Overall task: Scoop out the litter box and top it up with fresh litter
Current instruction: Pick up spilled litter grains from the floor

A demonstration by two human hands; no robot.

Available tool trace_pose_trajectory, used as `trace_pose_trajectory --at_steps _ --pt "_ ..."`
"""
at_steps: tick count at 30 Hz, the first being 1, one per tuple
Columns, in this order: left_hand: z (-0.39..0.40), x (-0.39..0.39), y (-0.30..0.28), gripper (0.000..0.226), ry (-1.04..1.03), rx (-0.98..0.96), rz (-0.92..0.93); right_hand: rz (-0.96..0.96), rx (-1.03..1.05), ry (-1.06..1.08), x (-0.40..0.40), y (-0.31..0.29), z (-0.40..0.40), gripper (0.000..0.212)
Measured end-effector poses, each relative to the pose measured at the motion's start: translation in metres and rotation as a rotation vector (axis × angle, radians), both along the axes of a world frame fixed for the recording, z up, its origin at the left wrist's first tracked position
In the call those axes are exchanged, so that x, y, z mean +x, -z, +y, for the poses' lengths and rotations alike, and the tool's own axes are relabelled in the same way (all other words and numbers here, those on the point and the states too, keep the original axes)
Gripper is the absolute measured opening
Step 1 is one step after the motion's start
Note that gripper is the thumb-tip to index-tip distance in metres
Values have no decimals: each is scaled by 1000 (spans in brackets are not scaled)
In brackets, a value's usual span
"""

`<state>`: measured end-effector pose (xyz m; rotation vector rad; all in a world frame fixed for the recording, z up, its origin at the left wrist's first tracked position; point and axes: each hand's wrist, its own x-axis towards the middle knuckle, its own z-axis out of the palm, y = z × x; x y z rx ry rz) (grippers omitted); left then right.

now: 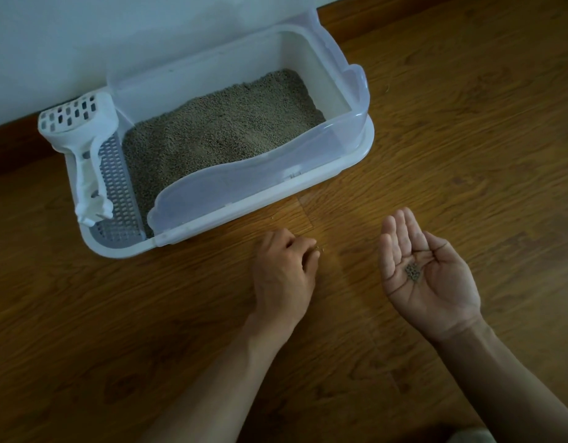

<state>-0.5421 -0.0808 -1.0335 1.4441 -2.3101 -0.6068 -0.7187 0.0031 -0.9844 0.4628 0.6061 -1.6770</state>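
Litter (218,123) fills the box (356,129); right hand (426,270) cups pellets (412,272) flat-palmed, left hand (284,270) pinches floor grains.

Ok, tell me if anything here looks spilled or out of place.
A few stray litter pellets lie on the wooden floor in front of the litter box, by the left hand's fingertips. More pellets sit in the upturned right palm. The scoop rests at the box's end.
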Motion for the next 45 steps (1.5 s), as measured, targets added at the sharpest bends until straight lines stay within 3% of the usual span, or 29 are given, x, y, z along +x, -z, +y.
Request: trace_pose_trajectory --at_steps 6,11,14,17,22,26,28,30,33,45 --pt "-7 -3 1 10 100 -46 6 -1 29 -6 -3 4 5 42" --pt "-6 -4 4 13 136 -92 -12 11 46 -7 2 0 4 42" --pt "9 -10 -15 17 36 -88 192 -2 66 -4 2 -2 1 41" --pt "36 -26 -48 21 102 -144 377 -20 99 26 1 -3 -2 44" --pt "57 -47 -66 20 271 -167 456 -67 26 -140 2 8 3 52" --pt "51 -37 -52 19 209 -92 579 -102 29 -54 -2 2 3 46" --pt "39 -27 -35 15 88 -65 484 -71 53 30 -4 -2 3 46" --pt "24 -16 -18 12 5 -41 278 -53 49 51 -4 -3 2 47" --pt "12 -6 -1 19 50 -45 73 0 58 13 0 -7 0 47" --pt "0 -14 6 13 98 -165 67 25 42 2 5 -15 -1 48"
